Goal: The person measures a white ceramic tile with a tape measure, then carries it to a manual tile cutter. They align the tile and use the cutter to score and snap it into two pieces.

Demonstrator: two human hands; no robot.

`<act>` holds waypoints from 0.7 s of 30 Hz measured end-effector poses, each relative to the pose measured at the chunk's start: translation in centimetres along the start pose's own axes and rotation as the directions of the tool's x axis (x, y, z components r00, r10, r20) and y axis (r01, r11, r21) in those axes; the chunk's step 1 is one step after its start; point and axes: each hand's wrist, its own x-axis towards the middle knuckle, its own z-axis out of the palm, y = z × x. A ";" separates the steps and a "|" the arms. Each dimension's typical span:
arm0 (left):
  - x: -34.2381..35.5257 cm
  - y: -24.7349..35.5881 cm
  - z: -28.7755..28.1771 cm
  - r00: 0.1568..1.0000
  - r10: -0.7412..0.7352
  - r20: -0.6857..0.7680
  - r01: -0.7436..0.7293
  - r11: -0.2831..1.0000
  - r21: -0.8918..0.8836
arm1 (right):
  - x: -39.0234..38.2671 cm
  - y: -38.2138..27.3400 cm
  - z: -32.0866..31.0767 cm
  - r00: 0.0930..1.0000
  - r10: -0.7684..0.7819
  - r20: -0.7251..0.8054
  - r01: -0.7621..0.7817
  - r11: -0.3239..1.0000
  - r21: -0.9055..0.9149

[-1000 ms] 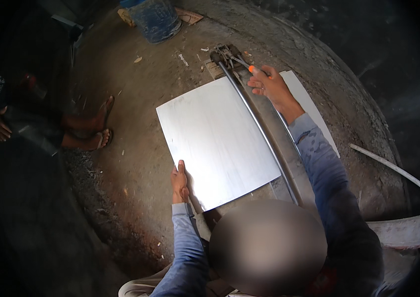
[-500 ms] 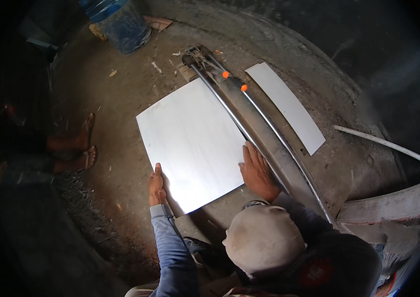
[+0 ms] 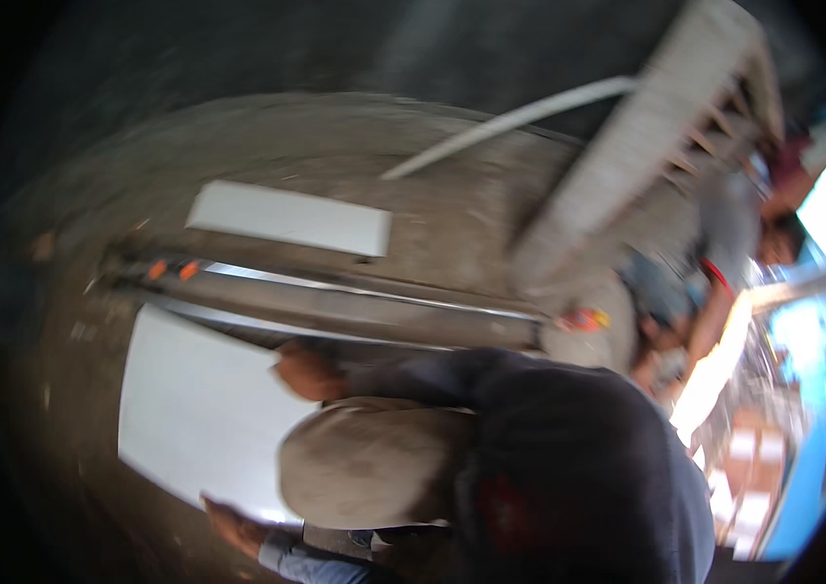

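Neither my left hand nor my right hand shows in the head view. Below me a crouching co-worker in a pale cap [image 3: 364, 467] and dark top [image 3: 578, 438] leans over a large white tile [image 3: 209, 409]. One of the co-worker's hands [image 3: 308, 370] rests on the tile's edge beside a long tile cutter [image 3: 364, 294]. Their other hand [image 3: 236, 528], in a blue-grey sleeve, is at the opposite edge. The cutter has two shiny rails and two orange knobs [image 3: 187, 270]. Motion blurs the picture, so finger details are lost.
A narrow white tile strip [image 3: 287, 219] lies beyond the cutter. A pale pole [image 3: 510, 122] and a slanted, dusty ladder-like frame [image 3: 646, 146] stand behind it. At right are another person's arm [image 3: 710, 321], cardboard boxes [image 3: 754, 457] and a bright blue area [image 3: 812, 389].
My view has swung to the right, so the scene appears turned and shifted left. The slanted frame, boxes and another person now show more; the blue bucket and sandalled feet have left the view.
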 end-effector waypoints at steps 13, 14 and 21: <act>-13.7 8.8 -8.6 0.990 -0.138 0.016 0.134 0.981 0.142 | 13.9 -5.4 -16.9 0.503 -0.403 0.765 0.864 0.248 -0.438; -15.1 9.6 -9.3 0.990 -0.139 0.023 0.134 0.980 0.148 | 13.6 -5.8 -18.7 0.537 -0.418 0.733 0.840 0.347 -0.418; -24.4 13.8 -16.4 0.987 -0.122 0.108 0.109 0.987 0.118 | 4.0 -9.0 -23.9 0.979 -0.013 0.201 0.107 -0.812 -0.574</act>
